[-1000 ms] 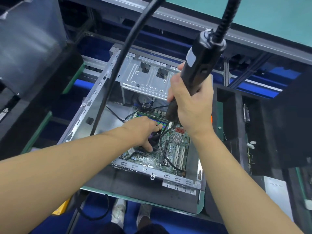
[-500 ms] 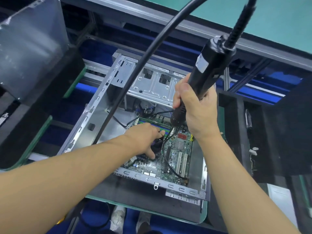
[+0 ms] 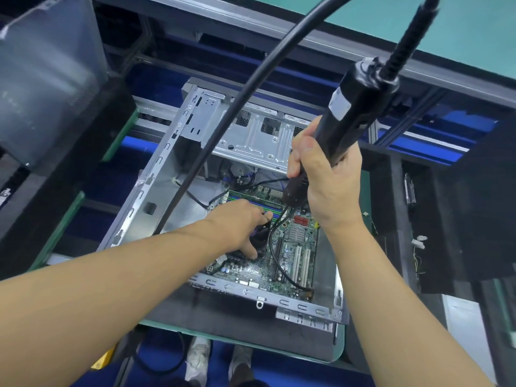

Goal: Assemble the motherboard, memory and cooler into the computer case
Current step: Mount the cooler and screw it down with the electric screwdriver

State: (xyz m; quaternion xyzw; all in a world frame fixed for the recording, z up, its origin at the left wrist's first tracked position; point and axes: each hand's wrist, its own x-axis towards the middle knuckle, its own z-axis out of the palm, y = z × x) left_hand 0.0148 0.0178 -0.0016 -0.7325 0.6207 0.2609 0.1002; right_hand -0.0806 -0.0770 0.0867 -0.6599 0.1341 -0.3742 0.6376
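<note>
One open grey metal computer case (image 3: 156, 196), lying flat on a dark mat w/ green edge (image 3: 240, 325). Inside it, one green motherboard (image 3: 290, 263), flat on the case floor, near the front-right part. Along the board's far edge, thin green and blue memory slots (image 3: 268, 209); can't tell how many or if filled. Two long white card slots (image 3: 303, 263) side by side on the right half of the board. One small silver ridged heat block (image 3: 296, 233) and one red plug group (image 3: 301, 220) just past it.

Left hand (image 3: 240, 227) reaching into the case, palm down, fingers curled over one round black cooler (image 3: 262, 238) w/ a bit of purple showing. Cooler sits on the board's left-middle part, mostly hidden under the hand. Thumb tip pressed down on the board side of it.

Right hand (image 3: 326, 185) up above the board, fingers wrapped tight round one long black power screwdriver (image 3: 343, 121). Tip end pointing down at the board's far-right part, just beside the left fingertips. One white label on the tool body. One black coiled cord (image 3: 402, 43) out of its top.

One thick black hose (image 3: 223, 129) curving across the case, top to lower left. One thin black wire (image 3: 276, 263) looping over the board to its near-right corner. Two white shoes (image 3: 217, 358) below the mat.
</note>
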